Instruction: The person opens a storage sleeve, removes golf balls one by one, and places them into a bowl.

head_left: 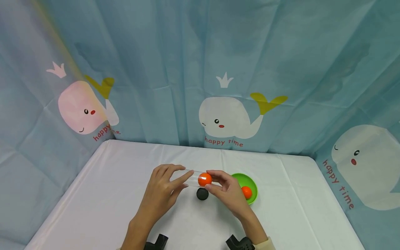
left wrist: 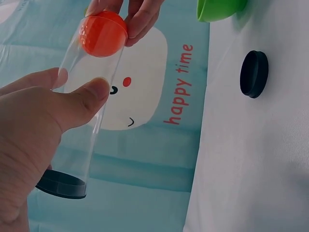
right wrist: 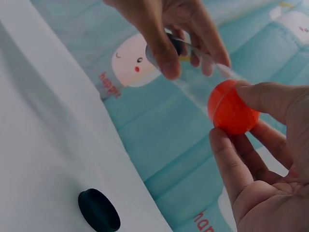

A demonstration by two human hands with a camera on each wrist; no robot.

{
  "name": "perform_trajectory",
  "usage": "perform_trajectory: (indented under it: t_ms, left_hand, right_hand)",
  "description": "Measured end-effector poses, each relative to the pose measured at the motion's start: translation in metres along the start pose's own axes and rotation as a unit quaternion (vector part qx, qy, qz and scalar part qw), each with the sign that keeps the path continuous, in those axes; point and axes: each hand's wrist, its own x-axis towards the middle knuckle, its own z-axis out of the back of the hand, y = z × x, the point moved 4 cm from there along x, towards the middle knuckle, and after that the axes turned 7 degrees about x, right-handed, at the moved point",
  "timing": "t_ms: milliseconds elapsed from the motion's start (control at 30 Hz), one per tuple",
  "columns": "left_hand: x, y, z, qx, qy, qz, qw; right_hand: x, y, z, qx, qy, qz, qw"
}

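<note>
A clear plastic tube (left wrist: 83, 140) is held tilted above the table, its far end closed by a black cap (left wrist: 63, 184). My left hand (head_left: 160, 187) grips it around the middle, thumb on one side and fingers on the other. At the tube's other end sits an orange ball (head_left: 204, 179), at least partly inside the mouth. My right hand (head_left: 231, 192) pinches the ball there, with the thumb and fingertips right at the rim in the right wrist view. Below the hands, a loose black cap (head_left: 202, 194) lies on the table.
A green bowl (head_left: 240, 177) stands just beyond the right hand, partly hidden by it, with another orange ball (head_left: 247, 192) inside. The white-covered table (head_left: 290, 208) ends at a blue curtain (head_left: 181, 69) printed with whales.
</note>
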Motion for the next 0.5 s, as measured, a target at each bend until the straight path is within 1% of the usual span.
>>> perform_trajectory:
  t_ms: [300,500]
  left_hand:
    - [-0.001,0.002,0.000,0.000,0.002,0.008,1.0000]
    - [-0.002,0.005,0.000,-0.006,0.000,0.020,0.9998]
  right_hand:
    - [-0.002,0.003,0.003,-0.011,-0.005,0.019,1.000]
    - [-0.003,0.005,0.014,0.001,-0.021,0.035,0.999]
